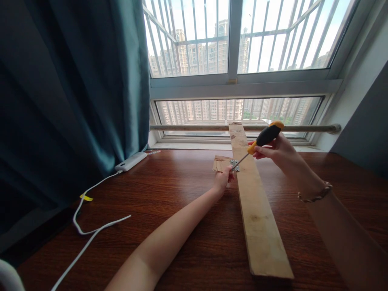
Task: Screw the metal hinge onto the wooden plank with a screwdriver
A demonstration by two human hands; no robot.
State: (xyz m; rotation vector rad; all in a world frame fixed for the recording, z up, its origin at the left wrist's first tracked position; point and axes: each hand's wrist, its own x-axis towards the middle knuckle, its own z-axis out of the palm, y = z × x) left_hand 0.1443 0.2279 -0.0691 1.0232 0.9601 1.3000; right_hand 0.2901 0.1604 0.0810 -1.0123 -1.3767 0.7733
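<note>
A long pale wooden board (257, 210) lies lengthwise, its far end by the window rail. Against its left side sits a short wood piece (222, 162), with a small metal hinge (234, 163) spanning the joint. My right hand (274, 151) is closed round the yellow and black handle of a screwdriver (268, 135). Its shaft slants down left, the tip at the hinge's near part. My left hand (223, 179) is closed right beside the tip and the short piece's near edge. What its fingertips pinch is too small to make out.
Everything rests on a dark reddish-brown wooden surface (188, 238). At left lie a white power strip (131, 161), a white cable (79, 226) and a yellow tag (86, 198). A dark blue curtain (127, 81) hangs there. Behind, a horizontal rail (194, 127) crosses before the window.
</note>
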